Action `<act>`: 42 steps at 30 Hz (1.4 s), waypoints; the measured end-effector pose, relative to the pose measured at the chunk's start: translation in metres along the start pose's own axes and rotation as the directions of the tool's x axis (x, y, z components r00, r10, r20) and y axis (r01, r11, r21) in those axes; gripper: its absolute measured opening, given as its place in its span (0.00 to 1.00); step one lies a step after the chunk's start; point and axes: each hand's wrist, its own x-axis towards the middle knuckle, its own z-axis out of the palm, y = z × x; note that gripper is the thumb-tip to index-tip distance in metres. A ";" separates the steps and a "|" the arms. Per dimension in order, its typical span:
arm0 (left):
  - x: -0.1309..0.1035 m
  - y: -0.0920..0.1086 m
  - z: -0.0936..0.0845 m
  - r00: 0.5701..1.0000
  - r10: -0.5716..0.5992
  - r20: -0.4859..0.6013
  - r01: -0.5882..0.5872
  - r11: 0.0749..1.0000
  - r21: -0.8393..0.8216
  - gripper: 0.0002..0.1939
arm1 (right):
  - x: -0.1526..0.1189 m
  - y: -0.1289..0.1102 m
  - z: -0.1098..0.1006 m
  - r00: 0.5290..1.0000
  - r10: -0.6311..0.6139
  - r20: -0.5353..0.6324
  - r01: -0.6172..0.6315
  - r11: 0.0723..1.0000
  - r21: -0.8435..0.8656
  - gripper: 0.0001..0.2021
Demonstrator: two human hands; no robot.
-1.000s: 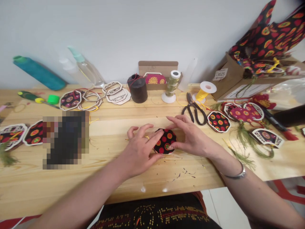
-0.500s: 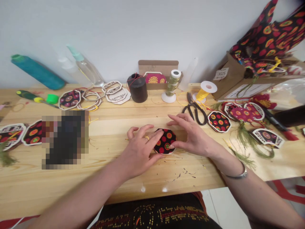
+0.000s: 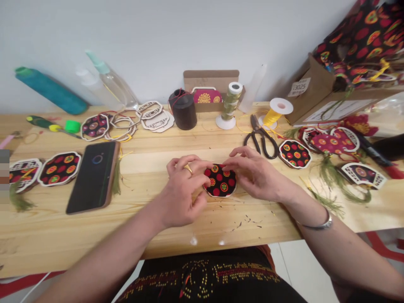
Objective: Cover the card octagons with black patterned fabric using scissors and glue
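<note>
A fabric-covered plaque [image 3: 221, 181] with a wavy pale edge lies flat on the wooden table, its black cloth printed with red and orange flowers. My left hand [image 3: 186, 191], with a ring on one finger, holds its left edge between bent fingers and thumb. On the opposite side my right hand [image 3: 257, 174] has its fingertips at the upper right edge, and the thumb sits close to the right rim. Black-handled scissors [image 3: 261, 136] lie just beyond my right hand. A similar flowered plaque [image 3: 295, 154] rests to their right.
At the left, a phone [image 3: 93, 176] lies near more plaques [image 3: 59, 168] and a screwdriver [image 3: 47, 124]. Thread spools, black [image 3: 183, 110], green [image 3: 229, 107] and yellow [image 3: 274, 113], stand along the wall. A cardboard box [image 3: 318, 90] stuffed with cloth fills the back right.
My left fingers have drawn back from the plaque's face to its left edge. My right fingers have come down onto its upper right edge. The view has shifted slightly.
</note>
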 end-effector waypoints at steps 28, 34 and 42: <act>-0.004 -0.003 0.015 0.978 0.175 0.115 -0.176 0.984 -0.003 0.28 | 0.001 -0.001 -0.002 1.000 0.008 0.016 -0.009 1.000 0.009 0.24; -0.003 0.000 0.021 0.970 0.187 0.154 -0.203 0.974 0.097 0.29 | 0.001 -0.002 -0.003 1.000 0.005 0.015 -0.006 1.000 0.021 0.24; -0.001 -0.002 0.017 0.986 0.151 -0.071 -0.151 0.989 -0.001 0.23 | 0.000 0.005 -0.001 0.996 -0.005 -0.094 0.013 0.997 0.075 0.25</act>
